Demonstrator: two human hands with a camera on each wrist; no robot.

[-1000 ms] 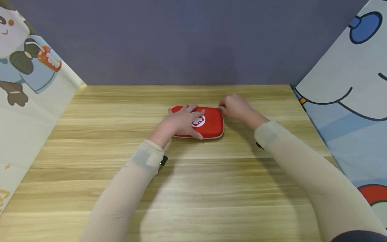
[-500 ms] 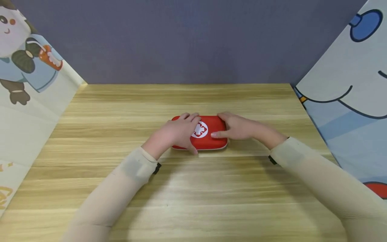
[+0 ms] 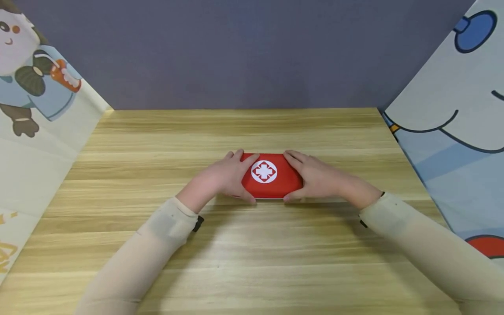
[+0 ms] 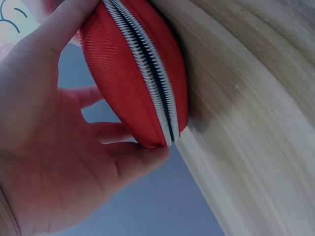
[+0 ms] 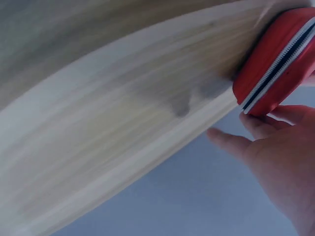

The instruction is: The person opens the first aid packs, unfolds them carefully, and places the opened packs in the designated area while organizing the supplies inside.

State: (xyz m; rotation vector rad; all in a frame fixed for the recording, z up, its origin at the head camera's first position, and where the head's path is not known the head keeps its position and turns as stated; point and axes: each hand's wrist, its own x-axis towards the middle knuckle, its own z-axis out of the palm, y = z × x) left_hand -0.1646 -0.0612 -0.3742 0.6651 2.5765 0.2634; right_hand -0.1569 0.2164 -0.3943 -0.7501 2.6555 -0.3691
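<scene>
1. Red case (image 3: 271, 189): on the wooden tabletop (image 3: 256, 262).
2. Left hand (image 3: 228, 175): at the case's left end, gripping it between thumb and fingers.
3. Right hand (image 3: 318, 176): at the case's right end, gripping likewise.

In the head view, a wood-grain tabletop (image 3: 244, 280) spreads from the middle to 6 o'clock. A plain grey-blue wall (image 3: 252, 52) closes it off at 12 o'clock. At 9 o'clock stands a whitish wall (image 3: 43, 175), its cartoon figure (image 3: 29, 74) at 10; at 3, a white-and-pale-blue wall (image 3: 445, 87) bears dark curved lines. Soft light leaves a pale sheen on the wood towards 6 o'clock.
</scene>
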